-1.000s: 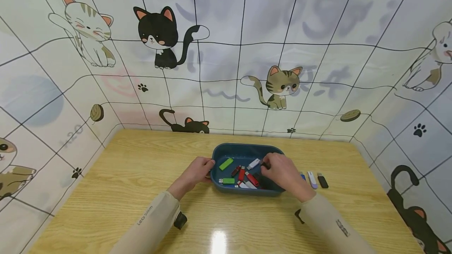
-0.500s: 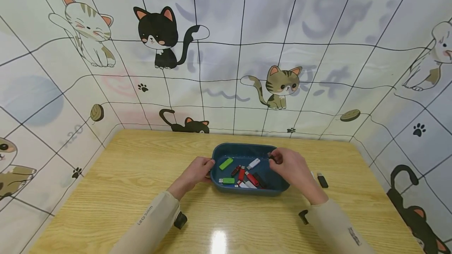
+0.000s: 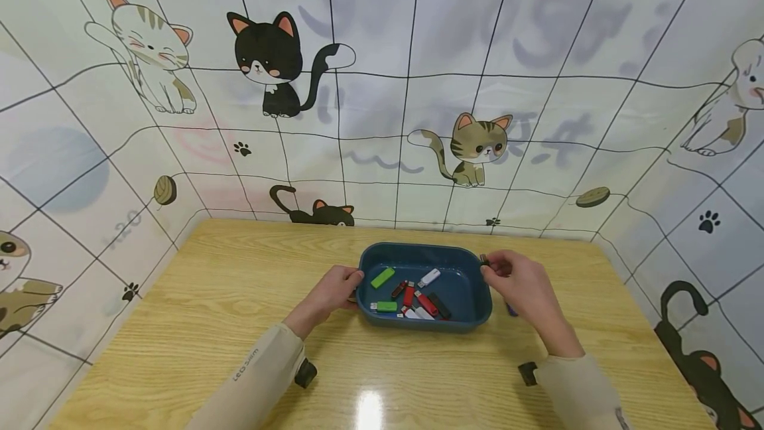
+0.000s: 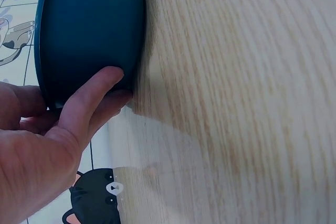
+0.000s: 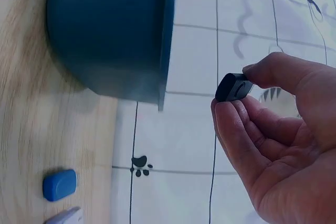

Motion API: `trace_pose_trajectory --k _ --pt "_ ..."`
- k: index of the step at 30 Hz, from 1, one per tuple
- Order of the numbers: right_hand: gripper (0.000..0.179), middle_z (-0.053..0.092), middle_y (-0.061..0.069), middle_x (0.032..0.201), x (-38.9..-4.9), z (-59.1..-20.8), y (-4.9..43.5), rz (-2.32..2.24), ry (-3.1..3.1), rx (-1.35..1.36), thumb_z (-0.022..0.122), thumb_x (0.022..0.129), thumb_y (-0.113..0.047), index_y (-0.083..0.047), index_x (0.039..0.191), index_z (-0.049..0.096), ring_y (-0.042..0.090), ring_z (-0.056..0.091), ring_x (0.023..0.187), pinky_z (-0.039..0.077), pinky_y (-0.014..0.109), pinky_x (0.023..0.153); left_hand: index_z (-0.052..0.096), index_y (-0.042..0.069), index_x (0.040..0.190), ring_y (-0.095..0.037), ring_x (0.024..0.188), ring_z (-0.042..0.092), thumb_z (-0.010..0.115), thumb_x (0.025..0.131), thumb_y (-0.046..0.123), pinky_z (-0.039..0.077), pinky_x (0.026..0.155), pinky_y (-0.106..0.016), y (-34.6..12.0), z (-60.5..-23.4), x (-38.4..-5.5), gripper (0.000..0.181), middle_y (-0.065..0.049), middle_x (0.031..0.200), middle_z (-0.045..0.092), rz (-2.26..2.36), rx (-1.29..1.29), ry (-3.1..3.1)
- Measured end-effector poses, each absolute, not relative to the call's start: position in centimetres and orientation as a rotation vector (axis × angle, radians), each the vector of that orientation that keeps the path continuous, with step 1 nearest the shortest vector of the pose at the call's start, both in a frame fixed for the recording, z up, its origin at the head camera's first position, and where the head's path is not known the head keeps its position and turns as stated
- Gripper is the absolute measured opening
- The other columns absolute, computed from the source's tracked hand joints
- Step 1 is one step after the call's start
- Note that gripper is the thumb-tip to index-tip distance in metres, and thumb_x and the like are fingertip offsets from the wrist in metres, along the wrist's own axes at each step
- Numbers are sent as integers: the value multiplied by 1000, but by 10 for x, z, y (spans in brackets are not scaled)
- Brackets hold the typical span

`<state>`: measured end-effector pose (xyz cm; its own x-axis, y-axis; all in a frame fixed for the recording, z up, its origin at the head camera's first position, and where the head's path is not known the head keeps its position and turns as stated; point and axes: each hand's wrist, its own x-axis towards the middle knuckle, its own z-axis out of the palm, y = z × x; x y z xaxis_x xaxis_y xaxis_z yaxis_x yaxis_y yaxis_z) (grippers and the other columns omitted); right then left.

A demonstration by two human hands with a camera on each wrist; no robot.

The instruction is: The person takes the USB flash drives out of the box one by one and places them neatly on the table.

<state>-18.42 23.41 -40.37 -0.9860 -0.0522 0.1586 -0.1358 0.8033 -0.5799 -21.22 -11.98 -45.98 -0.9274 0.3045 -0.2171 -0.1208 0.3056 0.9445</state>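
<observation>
On a wooden desk (image 3: 239, 284), your left grip (image 3: 331, 287) clasps the left end of a blue bin (image 3: 420, 254); inside lie 2 green USB sticks (image 3: 383, 306), with red sticks (image 3: 426, 304) and white sticks (image 3: 429, 277) to their right. Your right grip (image 3: 520, 284) pinches a black USB stick (image 5: 233, 87), raised near the bin's right rim; a blue stick (image 5: 59, 184) rests below.

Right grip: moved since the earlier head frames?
Yes, rightward. Against the blue bin in the head view, the right grip has shifted from over its right end to its right rim, pinching a black USB stick.
</observation>
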Motion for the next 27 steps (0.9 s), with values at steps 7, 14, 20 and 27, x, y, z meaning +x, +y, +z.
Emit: trace_pose_trajectory --k 7,14,20,27 --pt "36 72 8 104 -179 -401 257 986 -2857 64 67 100 -27 0 123 67 29 69 97 53 40 79 64 -13 127 -31 99 73 41 112 12 63 80 -44 -118 -458 -213 37 -22 109 72 1655 152 2218" --pt "46 72 16 109 -177 -403 281 973 -2854 3 64 102 -35 4 127 65 36 68 102 55 48 81 63 -13 128 -31 98 73 41 112 12 63 81 -45 -118 -456 -213 37 -24 110 72 1653 156 2219" --pt "48 71 19 112 -177 -409 301 939 -2865 -43 62 103 -35 6 128 64 40 66 104 56 50 79 64 -13 127 -30 99 73 41 112 12 64 80 -44 -119 -457 -212 37 -23 109 72 1656 157 2216" --pt "52 70 25 115 -177 -417 327 881 -2928 -57 58 104 -38 8 129 62 42 66 103 55 47 74 63 -12 128 -31 99 73 41 112 12 64 80 -43 -118 -457 -213 37 -23 109 72 1653 154 2217"
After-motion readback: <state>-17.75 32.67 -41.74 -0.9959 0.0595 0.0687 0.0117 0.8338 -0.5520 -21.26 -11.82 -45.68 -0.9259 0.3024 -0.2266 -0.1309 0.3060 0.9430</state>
